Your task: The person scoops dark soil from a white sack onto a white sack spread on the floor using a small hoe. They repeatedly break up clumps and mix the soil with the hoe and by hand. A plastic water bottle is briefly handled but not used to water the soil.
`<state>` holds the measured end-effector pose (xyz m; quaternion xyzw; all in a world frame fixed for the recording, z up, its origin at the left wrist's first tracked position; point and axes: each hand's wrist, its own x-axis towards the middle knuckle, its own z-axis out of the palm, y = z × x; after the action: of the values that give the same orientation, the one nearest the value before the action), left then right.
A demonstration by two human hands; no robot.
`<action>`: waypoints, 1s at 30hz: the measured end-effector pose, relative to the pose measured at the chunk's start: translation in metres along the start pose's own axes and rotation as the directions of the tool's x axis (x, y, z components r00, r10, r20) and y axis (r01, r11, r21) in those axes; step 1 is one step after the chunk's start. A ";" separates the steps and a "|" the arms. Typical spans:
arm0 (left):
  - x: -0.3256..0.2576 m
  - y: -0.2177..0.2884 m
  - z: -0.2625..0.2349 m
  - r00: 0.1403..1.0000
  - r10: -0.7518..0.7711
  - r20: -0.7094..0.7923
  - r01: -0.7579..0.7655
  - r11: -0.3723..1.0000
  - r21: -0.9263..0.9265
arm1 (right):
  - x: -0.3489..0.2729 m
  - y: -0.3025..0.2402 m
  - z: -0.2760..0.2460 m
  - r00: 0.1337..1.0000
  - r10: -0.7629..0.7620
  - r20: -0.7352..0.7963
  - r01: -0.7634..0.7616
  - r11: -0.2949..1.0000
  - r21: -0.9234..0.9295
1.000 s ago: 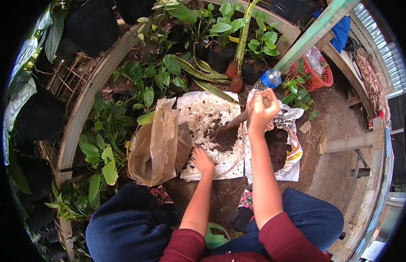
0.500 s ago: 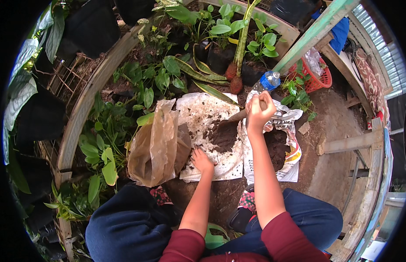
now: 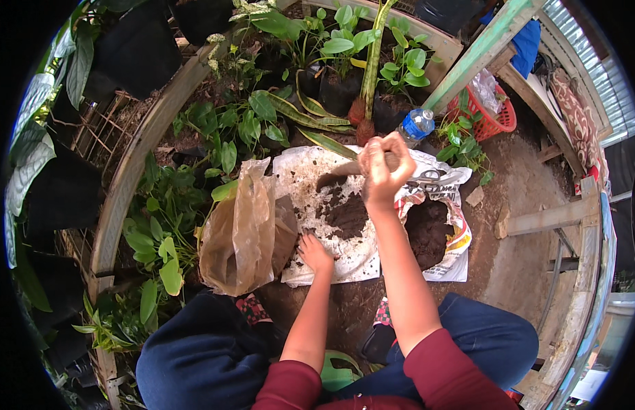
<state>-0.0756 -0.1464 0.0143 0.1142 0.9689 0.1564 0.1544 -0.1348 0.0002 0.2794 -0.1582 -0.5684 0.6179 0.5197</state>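
Grasps curved, soil-brown trowel (image 3: 338, 175) in right hand (image 3: 386, 171); rests left hand (image 3: 315, 253) with spread fingers on flat, soil-specked white sheet (image 3: 358, 265).

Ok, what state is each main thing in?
White sheet: spread out, dirtied
Loose soil: heaped on the sheet
Trowel: held, blade over the sheet
Right hand: gripping the trowel
Left hand: resting on the sheet
White sack: open, dark soil inside
Brown plastic bag: creased
Bottle: fill level unclear
Red basket: holding clear plastic

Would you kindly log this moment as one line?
left hand: flat on white sheet; right hand: gripping trowel; dark soil: on sheet
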 end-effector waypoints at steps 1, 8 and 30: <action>0.000 0.005 0.000 1.000 0.002 0.019 -0.002 1.000 -0.005 | -0.001 0.012 -0.005 0.999 0.030 0.023 -0.032 0.996 0.089; 0.001 0.006 0.001 1.000 0.003 0.006 -0.003 1.000 -0.007 | -0.011 0.021 -0.034 0.976 0.122 0.180 -0.092 0.981 -0.168; 0.000 0.002 -0.001 0.999 -0.020 0.046 0.020 1.000 0.003 | 0.002 -0.025 -0.013 0.721 0.261 0.642 -0.266 0.960 -0.092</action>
<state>-0.0758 -0.1448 0.0157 0.1084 0.9663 0.1509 0.1781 -0.1145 0.0044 0.2979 -0.0123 -0.6822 0.7036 0.1987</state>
